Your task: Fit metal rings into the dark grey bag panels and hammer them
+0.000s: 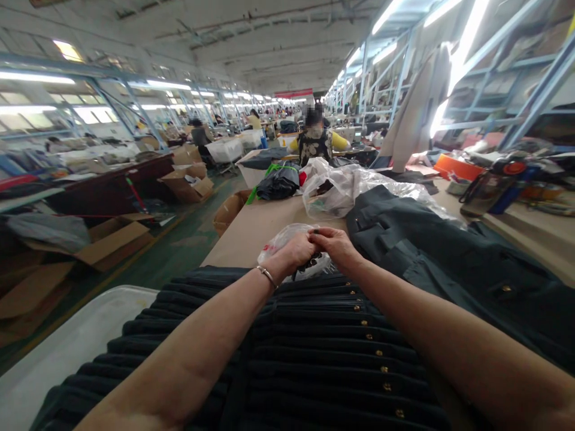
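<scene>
1 clear plastic bag [282, 237] lies beneath the left grip [297, 249] and right grip [336, 244].

- Two bare hands, left hand [296, 248] and right hand [336, 244], meeting.
- One bracelet [268, 277], left wrist.
- One small clear bag [281, 237], at the hands.
- One large clear bag [332, 187], beyond them.
- About nine gold-coloured fasteners [369, 336], one line, this side of the hands.
- One lone fastener [507, 289], right of right hand.

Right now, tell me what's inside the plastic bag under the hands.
Small dark pieces appear to lie in the plastic bag, too small to identify. The left hand and right hand cover part of it, so whatever lies behind them is hidden.
</scene>
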Motion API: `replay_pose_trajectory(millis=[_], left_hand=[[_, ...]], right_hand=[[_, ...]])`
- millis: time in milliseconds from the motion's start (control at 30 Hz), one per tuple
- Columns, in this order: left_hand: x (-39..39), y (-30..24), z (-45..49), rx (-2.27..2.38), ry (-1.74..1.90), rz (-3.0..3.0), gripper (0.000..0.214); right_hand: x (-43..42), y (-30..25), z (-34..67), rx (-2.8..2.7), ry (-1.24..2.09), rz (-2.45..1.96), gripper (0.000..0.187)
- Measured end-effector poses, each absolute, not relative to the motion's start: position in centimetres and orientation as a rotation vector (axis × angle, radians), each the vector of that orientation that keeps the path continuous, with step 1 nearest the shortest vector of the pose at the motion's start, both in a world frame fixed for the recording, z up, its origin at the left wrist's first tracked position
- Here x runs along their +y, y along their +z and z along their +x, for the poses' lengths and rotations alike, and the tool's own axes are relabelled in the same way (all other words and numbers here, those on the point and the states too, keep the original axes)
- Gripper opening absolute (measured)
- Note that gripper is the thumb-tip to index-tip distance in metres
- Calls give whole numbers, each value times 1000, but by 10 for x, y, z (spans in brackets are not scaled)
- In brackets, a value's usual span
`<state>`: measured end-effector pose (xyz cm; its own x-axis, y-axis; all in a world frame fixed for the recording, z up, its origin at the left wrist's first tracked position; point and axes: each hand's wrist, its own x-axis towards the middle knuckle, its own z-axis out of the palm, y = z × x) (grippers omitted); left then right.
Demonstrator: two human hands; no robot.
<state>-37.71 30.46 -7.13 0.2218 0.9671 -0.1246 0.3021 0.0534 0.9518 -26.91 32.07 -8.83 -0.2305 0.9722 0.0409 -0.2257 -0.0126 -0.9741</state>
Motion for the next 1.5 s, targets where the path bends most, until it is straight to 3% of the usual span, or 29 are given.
replay_pose_trajectory(millis=[133, 367, 600, 733, 867, 1133, 1500], left_hand=[[306, -77, -383, 1332, 757, 1493, 18], [307, -91, -380, 1341, 681, 1477, 21], [309, -104, -361, 1391, 533, 1603, 21], [314, -111, -360, 1460, 421, 1726, 18], [318, -120, -356, 1513, 257, 1802, 14], [325, -131, -345, 1554, -32, 1884, 17], [324, -120, -334, 1530, -105, 1945, 12]], right_hand=[[326, -81, -248, -1187, 1392, -948, 28], [322, -93, -199, -1869, 1575, -1338, 17], [322, -107, -196, -2062, 1513, -1448, 13], [329, -118, -190, -2139, 1352, -1501, 16], [338, -134, -180, -2246, 1127, -1499, 5], [344, -147, -174, -2458, 1151, -1453, 21], [346, -131, -175, -2654, 1135, -1459, 16]])
